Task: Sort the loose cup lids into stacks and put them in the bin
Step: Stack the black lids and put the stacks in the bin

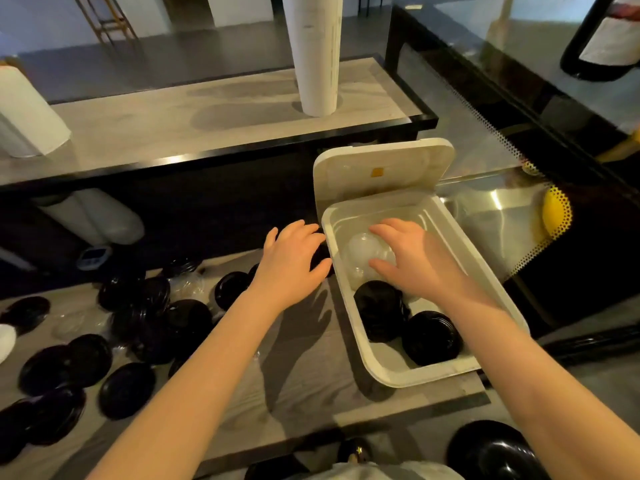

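A white bin point(491, 299) with its hinged lid point(381, 168) raised sits at the table's right end. Inside lie a stack of clear dome lids point(363, 251) at the far end and two stacks of black lids point(379, 315) point(431, 337) nearer me. My right hand point(412, 261) reaches into the bin, fingers spread over the clear dome lids, touching or just above them. My left hand point(294, 261) hovers outside the bin's left wall with relaxed fingers, over a black lid point(320, 258) that is mostly hidden. Several loose black lids point(128, 389) lie on the table to the left.
Some clear lids point(72, 323) lie among the black ones. A tall stack of white cups point(317, 53) stands on the raised counter behind, a paper roll point(27, 116) at its left. A steel sink point(491, 216) lies right of the bin. A black bowl point(495, 452) sits near me.
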`<state>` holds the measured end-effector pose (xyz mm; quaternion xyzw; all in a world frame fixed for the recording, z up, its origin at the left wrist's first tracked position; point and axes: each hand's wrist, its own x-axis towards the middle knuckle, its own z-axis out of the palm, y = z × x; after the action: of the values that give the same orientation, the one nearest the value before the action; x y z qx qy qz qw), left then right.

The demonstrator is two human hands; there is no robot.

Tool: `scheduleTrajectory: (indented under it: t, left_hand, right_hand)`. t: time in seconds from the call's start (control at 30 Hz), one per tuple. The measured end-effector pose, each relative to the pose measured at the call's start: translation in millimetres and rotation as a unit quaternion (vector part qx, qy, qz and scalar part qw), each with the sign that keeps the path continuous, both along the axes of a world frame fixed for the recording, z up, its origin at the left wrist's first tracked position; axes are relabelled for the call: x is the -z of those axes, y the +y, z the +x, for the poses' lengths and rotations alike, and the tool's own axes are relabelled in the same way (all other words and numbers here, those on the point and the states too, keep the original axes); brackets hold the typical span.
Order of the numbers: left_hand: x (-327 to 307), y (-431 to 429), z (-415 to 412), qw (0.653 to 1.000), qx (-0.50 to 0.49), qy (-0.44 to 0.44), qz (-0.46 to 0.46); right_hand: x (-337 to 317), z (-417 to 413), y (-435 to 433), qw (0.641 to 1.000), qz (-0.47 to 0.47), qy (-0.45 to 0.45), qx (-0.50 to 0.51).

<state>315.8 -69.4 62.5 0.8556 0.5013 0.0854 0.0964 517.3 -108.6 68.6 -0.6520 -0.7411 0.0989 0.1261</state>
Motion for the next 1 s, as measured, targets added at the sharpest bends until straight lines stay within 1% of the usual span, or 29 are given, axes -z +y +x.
scheduleTrajectory:
  t: [0.13,0.2,0.47,0.6,0.7,0.83,0.93,1.0]
  left_hand:
    - [3,-19,-52,0.999,-0.036,-0.014,-0.003]
    - [10,-29,-83,0.999,-0.044,-0.028,-0.004]
    - [52,-59,-213,0.992,-0.098,-0.014,-0.076]
    - [76,-69,-268,0.984,-0.141,-0.013,-0.113]
    - [92,-75,-300,0.975,-0.176,-0.009,-0.138]
    - [113,-79,-334,0.965,-0.205,-0.001,-0.163]
    - [124,-79,-350,0.96,-0.2,0.029,-0.192]
    - [130,-79,-354,0.959,-0.19,0.044,-0.208]
  right_hand:
    - [0,-53,-10,0.998,0.034,-0.011,-0.054]
    - [5,-84,-15,0.996,0.031,-0.002,-0.08]
    - [38,-202,-35,0.992,-0.065,0.034,-0.105]
    - [63,-249,-39,0.988,-0.113,0.023,-0.101]
    - [81,-278,-36,0.988,-0.144,0.012,-0.06]
    - [106,-298,-24,0.986,-0.165,0.002,0.033]
    - [119,-306,-8,0.975,-0.198,-0.007,0.096]
    - [126,-307,4,0.963,-0.235,0.007,0.134]
